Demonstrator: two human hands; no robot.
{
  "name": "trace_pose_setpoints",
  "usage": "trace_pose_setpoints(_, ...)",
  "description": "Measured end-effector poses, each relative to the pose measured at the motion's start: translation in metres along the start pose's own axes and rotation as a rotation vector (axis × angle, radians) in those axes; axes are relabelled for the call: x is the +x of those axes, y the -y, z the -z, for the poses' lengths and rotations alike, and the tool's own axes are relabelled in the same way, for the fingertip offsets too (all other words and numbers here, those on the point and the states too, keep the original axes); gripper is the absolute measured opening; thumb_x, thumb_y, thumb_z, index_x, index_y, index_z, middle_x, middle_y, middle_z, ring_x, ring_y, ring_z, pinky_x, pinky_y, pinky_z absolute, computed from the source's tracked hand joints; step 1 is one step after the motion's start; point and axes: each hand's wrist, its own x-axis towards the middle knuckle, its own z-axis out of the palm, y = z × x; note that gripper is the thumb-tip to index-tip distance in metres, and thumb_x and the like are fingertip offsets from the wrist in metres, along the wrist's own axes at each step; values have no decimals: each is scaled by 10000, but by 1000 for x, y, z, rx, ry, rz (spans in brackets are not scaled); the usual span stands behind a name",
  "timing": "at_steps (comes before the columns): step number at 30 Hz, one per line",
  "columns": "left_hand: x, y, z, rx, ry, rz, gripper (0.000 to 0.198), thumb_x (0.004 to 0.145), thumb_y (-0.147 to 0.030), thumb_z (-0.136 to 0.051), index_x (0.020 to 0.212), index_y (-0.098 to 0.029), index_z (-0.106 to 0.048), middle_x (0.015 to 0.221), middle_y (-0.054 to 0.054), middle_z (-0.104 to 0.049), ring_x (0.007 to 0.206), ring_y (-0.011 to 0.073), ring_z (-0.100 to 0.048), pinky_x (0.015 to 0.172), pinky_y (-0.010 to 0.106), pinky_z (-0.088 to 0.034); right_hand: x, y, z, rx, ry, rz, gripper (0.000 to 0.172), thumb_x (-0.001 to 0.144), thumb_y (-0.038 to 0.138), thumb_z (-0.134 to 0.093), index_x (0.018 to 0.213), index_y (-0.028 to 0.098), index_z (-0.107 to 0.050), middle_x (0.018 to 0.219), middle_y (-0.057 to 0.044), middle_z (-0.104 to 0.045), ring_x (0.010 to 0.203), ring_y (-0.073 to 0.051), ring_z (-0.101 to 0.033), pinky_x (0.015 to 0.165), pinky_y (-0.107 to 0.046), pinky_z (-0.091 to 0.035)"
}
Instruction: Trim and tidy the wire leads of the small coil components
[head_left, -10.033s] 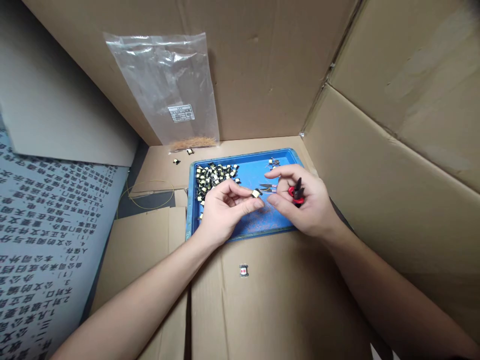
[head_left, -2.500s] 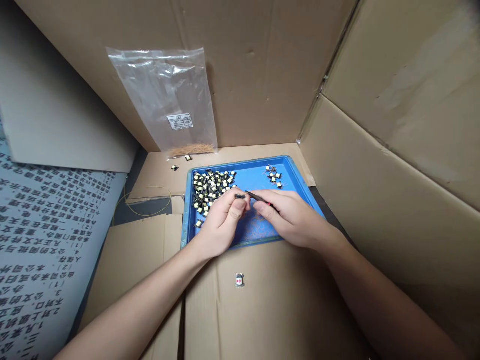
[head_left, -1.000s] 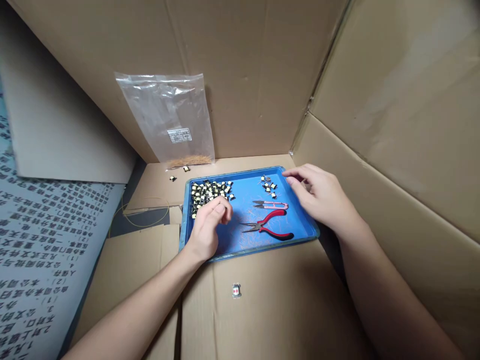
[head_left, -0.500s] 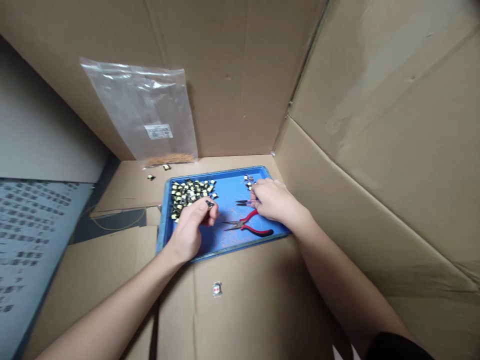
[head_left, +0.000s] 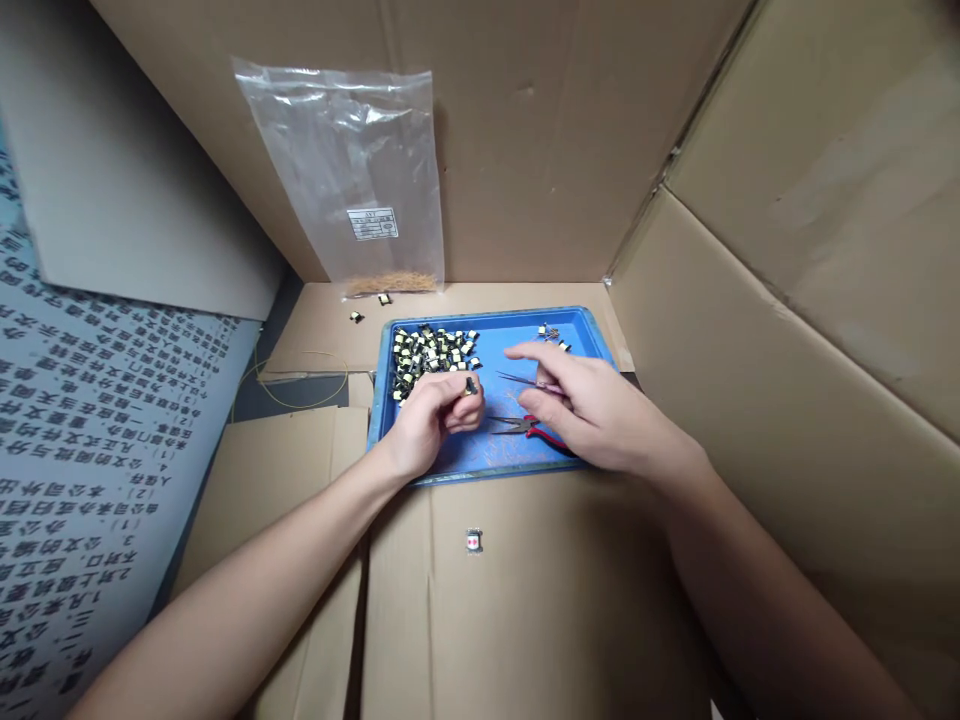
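Note:
My left hand [head_left: 437, 418] is closed at the tray's near left, with a small black-and-yellow transformer [head_left: 470, 386] pinched at its fingertips. Above the tray's right half, my right hand [head_left: 581, 395] holds slim pointed tweezers [head_left: 525, 379], their tips toward the left; its index finger is stretched out. Red-handled needle-nose pliers [head_left: 517, 426] lie in the blue tray [head_left: 480, 466] below that hand, which partly covers their handles. Many more black-and-yellow transformers [head_left: 431, 352] are heaped in the tray's left side. A few small parts [head_left: 544, 330] lie at its far right corner.
One component with red marks [head_left: 473, 541] lies on the cardboard in front of the tray. Behind, a clear bag [head_left: 375, 170] with orange strands leans on the cardboard wall [head_left: 517, 150]. Two loose transformers [head_left: 385, 299] lie near it. A yellow wire [head_left: 300, 405] loops at left.
The view has shifted, so the scene sits farther right and higher. My right hand has lifted from the tray's right side with the tweezers, nearer my left hand; its index finger has straightened.

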Motion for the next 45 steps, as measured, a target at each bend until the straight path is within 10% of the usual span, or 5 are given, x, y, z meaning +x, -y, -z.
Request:
trace_pose_setpoints(12, -6, 2, 8, 214, 75, -31, 483, 914, -489, -567, 540, -184, -543, 474, -9, -404, 489, 131, -351, 548, 333, -214, -6, -14, -17, -339, -338, 410, 331, 1081, 370, -596, 1348, 225, -728, 888, -47, -771, 765, -184, -618, 733, -340, -463)
trace_pose_setpoints(45, -8, 6, 7, 74, 125, 38, 568, 946, -497, -621, 513, -197, -409, 451, -31, -317, 441, 88, -232, 482, 298, -144, -8, -7, -13, -463, -293, 410, 290, 1113, 391, -519, 1292, 301, -729, 846, -15, -760, 720, -182, -523, 669, -370, -331)
